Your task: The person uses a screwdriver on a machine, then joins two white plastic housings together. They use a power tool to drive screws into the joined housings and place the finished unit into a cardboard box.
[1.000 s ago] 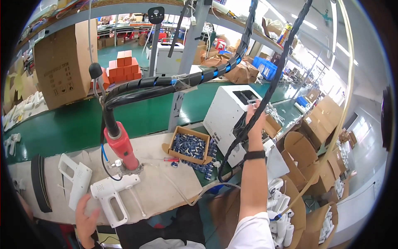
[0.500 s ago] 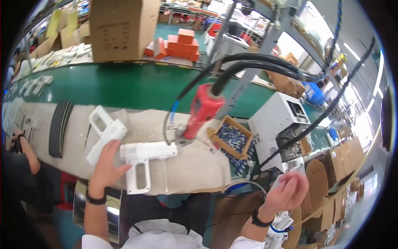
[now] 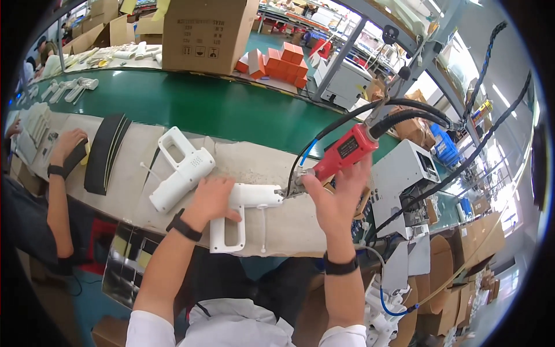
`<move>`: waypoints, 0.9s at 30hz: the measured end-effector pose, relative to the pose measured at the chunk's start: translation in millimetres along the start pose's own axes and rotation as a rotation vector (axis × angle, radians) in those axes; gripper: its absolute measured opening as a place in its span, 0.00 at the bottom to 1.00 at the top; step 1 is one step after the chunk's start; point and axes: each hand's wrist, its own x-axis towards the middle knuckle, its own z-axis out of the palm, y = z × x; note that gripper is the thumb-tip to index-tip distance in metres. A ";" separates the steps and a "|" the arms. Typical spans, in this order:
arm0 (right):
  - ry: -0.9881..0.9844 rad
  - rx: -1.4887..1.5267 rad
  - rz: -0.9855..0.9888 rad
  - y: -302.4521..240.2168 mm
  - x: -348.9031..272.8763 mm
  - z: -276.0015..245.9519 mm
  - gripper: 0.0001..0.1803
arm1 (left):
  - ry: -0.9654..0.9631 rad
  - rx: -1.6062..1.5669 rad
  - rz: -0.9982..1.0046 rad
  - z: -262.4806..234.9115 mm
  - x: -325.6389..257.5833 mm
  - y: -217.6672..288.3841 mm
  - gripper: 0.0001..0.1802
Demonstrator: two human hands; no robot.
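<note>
A white gun-shaped plastic housing (image 3: 254,195) lies on the cardboard-covered bench in front of me, its loop handle toward me and a thin white cord beside it. My left hand (image 3: 213,201) is closed over its rear end, thumb near the handle. A red power tool (image 3: 347,151) hangs at a slant from black hoses, its metal head at the housing's front end. Close to the tool's body my right hand (image 3: 340,199) is raised with spread fingers; whether the fingertips touch it I cannot tell. A second white gun-shaped housing (image 3: 184,179) lies further left.
Dark foam strips (image 3: 104,153) lie at the left, near a co-worker's hand (image 3: 70,144). Beyond the bench runs a green conveyor belt (image 3: 191,101), with a large carton (image 3: 202,37) behind it. A white machine (image 3: 399,173) stands right, beside a partly hidden box of small parts.
My right hand has swung left from the bench's right side to the red tool. My left hand has come onto the rear of the near housing. The view has shifted.
</note>
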 end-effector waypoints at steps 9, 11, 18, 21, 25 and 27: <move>-0.056 0.540 0.408 3.2 -4.4 -8.6 0.21 | -0.231 -0.113 -0.137 -7.4 8.3 1.3 0.49; 0.071 0.608 0.486 -3.4 -8.9 -30.9 0.15 | -0.153 -0.136 -0.103 -10.2 -2.2 9.6 0.49; 0.008 0.558 0.539 -47.1 -13.8 -76.2 0.12 | 0.244 0.031 0.129 -20.4 -39.8 45.0 0.48; -0.032 0.625 0.534 -42.7 -13.7 -79.6 0.13 | 0.297 0.028 0.201 -17.0 -38.7 53.0 0.48; -0.004 0.615 0.514 -36.5 -17.0 -91.1 0.15 | 0.275 0.022 0.237 -13.5 -36.5 59.1 0.49; -0.011 0.632 0.505 -36.2 -15.4 -99.3 0.15 | 0.302 -0.020 0.240 -13.1 -34.8 56.3 0.50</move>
